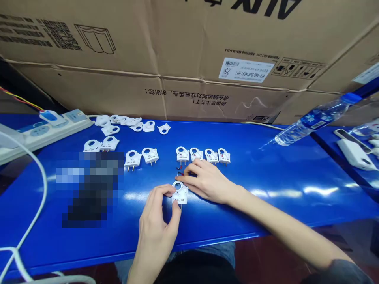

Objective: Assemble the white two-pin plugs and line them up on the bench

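My left hand (pixel 156 221) grips a white plug housing (pixel 181 194) between thumb and fingers near the table's front edge. The housing has a round hole at its top and metal pins pointing toward me. Just beyond it, my right hand (pixel 209 181) has its fingertips closed at a small part with dark and red wires (pixel 180 173). Another small red and black wired piece (pixel 179 168) lies slightly farther away. Behind my right hand stands a row of several white plug housings (pixel 182 154), with pins toward me and bits of red wire showing.
More pinned housings (pixel 132 158) lie to the left, and white ring-shaped covers (pixel 149 126) along the back. A power strip (pixel 44 132) and white cable (pixel 43 185) occupy the left side. A water bottle (pixel 316 118) and white device (pixel 355 154) are right. A large carton (pixel 183 51) walls the back.
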`<state>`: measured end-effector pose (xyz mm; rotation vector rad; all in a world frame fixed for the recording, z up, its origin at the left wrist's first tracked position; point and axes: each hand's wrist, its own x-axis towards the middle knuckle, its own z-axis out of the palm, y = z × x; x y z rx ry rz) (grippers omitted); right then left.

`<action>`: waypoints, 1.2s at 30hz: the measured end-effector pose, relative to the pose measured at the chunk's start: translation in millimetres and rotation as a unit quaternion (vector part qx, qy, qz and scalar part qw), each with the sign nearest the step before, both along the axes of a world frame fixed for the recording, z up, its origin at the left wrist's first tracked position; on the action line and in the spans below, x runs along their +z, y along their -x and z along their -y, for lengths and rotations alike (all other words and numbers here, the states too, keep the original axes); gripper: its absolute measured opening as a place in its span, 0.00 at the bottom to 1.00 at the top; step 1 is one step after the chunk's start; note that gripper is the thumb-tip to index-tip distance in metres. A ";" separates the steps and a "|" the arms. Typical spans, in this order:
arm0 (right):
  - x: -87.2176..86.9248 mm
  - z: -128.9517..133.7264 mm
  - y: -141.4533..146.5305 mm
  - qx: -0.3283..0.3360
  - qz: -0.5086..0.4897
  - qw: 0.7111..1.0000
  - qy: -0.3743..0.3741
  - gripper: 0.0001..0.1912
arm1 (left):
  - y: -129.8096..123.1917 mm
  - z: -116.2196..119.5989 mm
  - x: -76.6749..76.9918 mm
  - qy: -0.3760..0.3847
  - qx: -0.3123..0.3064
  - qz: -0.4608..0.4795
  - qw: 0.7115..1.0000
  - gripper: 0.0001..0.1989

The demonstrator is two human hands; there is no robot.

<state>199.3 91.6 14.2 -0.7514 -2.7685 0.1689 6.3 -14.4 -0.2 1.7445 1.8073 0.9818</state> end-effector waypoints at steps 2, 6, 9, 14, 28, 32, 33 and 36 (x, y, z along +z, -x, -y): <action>-1.7 0.2 0.7 0.003 -0.004 1.000 -0.005 0.17 | 0.6 -0.4 -1.0 -0.002 -0.008 0.000 1.000 0.08; -3.0 -0.3 1.8 -0.003 -0.001 1.000 -0.027 0.16 | 2.7 -0.6 -3.3 -0.008 -0.021 -0.011 1.000 0.07; -3.5 -0.6 2.3 -0.012 -0.010 0.999 -0.039 0.16 | 3.6 -0.1 -3.9 -0.012 -0.021 -0.022 0.999 0.06; -1.5 0.9 2.9 -0.019 -0.011 0.999 -0.038 0.17 | -0.5 0.6 -2.1 -0.016 -0.019 -0.015 1.000 0.06; -4.6 4.3 3.9 -0.034 -0.025 0.999 0.007 0.15 | -3.9 3.3 -2.3 -0.011 -0.025 -0.005 1.000 0.05; -6.4 5.0 4.9 -0.042 -0.036 0.998 0.007 0.14 | -3.2 1.7 -0.5 -0.028 -0.025 0.001 0.999 0.03; -6.5 5.3 5.2 -0.043 -0.036 0.998 0.006 0.14 | -2.9 1.5 0.0 -0.035 -0.025 0.002 0.999 0.03; -6.0 6.3 6.1 -0.047 -0.032 0.998 0.006 0.14 | -1.1 1.2 0.4 -0.059 -0.029 -0.002 0.998 0.04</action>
